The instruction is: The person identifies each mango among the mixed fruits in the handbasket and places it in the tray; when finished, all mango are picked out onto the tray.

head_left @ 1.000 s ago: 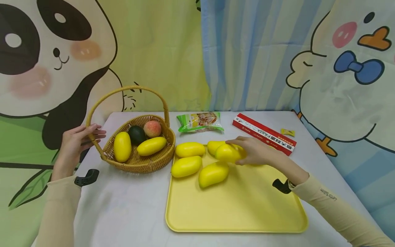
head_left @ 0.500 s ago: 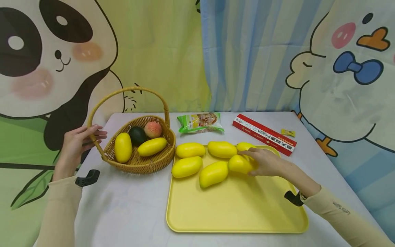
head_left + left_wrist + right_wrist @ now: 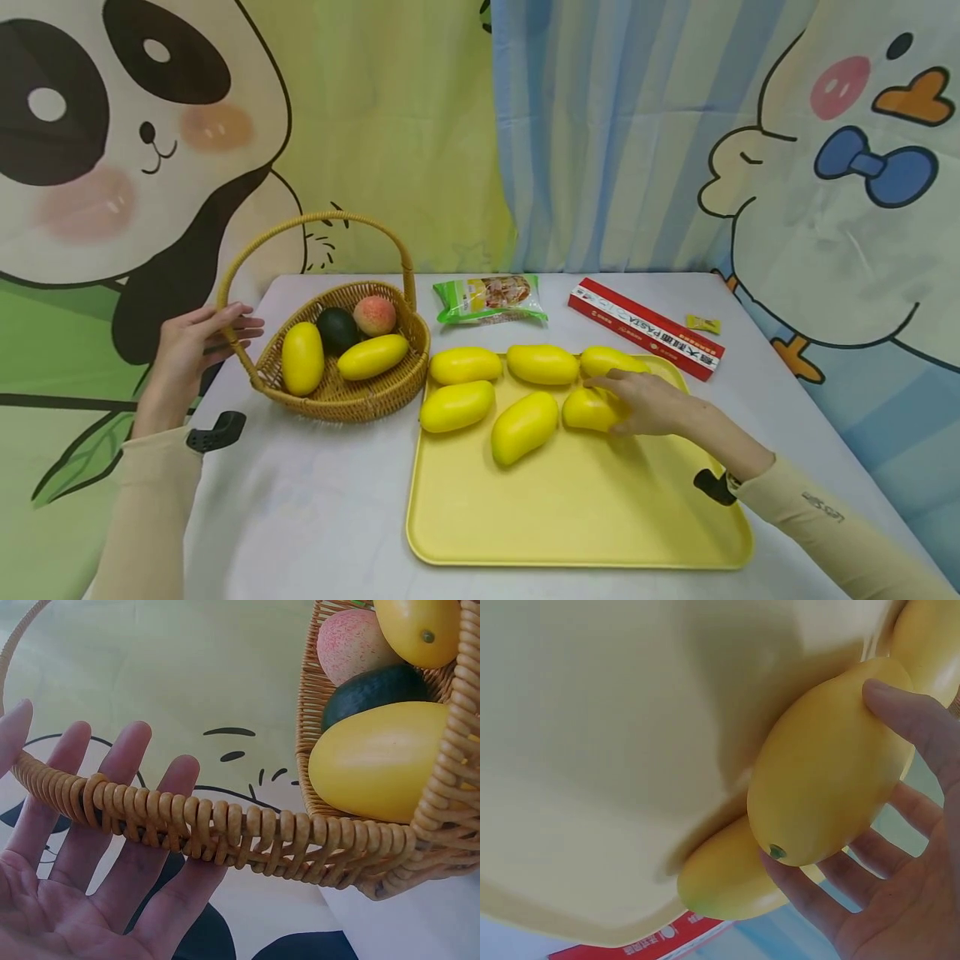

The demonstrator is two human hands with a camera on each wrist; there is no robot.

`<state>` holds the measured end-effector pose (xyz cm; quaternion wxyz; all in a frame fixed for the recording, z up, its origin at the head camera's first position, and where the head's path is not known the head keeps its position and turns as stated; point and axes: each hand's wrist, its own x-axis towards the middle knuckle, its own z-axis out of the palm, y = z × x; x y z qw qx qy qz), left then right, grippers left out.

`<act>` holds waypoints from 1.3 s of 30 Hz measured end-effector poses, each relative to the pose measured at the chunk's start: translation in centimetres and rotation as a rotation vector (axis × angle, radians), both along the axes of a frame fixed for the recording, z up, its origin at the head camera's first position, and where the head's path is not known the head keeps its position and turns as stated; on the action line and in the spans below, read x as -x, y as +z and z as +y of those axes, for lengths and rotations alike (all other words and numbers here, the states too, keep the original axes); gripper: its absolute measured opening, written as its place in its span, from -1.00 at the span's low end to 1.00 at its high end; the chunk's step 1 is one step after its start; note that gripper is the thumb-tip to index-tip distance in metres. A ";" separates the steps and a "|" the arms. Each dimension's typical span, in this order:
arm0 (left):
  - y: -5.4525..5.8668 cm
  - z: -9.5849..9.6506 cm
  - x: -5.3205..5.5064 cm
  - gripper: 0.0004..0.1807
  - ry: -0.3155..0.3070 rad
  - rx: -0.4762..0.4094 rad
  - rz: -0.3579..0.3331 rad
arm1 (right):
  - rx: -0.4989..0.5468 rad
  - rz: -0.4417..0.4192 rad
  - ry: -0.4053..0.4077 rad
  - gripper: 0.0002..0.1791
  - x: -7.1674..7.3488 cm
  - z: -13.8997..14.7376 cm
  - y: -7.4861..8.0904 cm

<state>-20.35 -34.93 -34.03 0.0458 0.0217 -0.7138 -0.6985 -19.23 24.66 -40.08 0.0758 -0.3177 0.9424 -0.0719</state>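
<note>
My right hand grips a yellow mango, thumb on one side and fingers on the other, low over the yellow tray. Several more mangoes lie in two rows along the tray's back; one mango sits just behind the gripped one. At the left, my left hand rests against the handle of a wicker basket, fingers extended behind it. The basket holds a peach, a dark green avocado-like fruit and two yellow mango-like fruits.
Behind the tray lie a green snack packet, a long red pasta box and a small yellow wrapped sweet. A white-covered table bears everything. A curtain with cartoon animals hangs at the back.
My right hand has carried the mango to the right and toward me, from over the back row into the front row beside another mango. My left hand stays at the basket handle.
</note>
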 end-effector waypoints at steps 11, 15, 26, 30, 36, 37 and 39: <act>-0.1 0.1 0.0 -0.76 -0.006 -0.007 0.012 | -0.013 0.012 0.016 -0.19 0.2 0.1 0.3; 0.0 0.2 0.0 -0.78 -0.008 0.001 0.019 | -0.020 0.027 0.035 -0.21 0.5 -0.3 1.1; 0.0 0.1 -0.2 -0.77 -0.007 -0.005 0.020 | -0.005 -0.087 0.099 -0.32 3.2 -5.9 5.1; 0.0 0.0 -0.2 -0.77 -0.005 -0.009 0.018 | 0.005 -0.110 0.157 -0.35 5.0 -9.4 6.4; 0.1 0.2 -0.2 -0.79 -0.016 -0.026 0.020 | -0.004 -0.099 0.315 -0.31 7.5 -15.0 7.9; 0.1 0.2 -0.1 -0.79 -0.011 -0.015 0.020 | -0.014 -0.093 0.341 -0.31 7.8 -16.1 8.1; 0.2 0.3 -0.1 -0.78 0.000 0.005 0.018 | -0.030 -0.081 0.375 -0.30 8.5 -18.1 8.3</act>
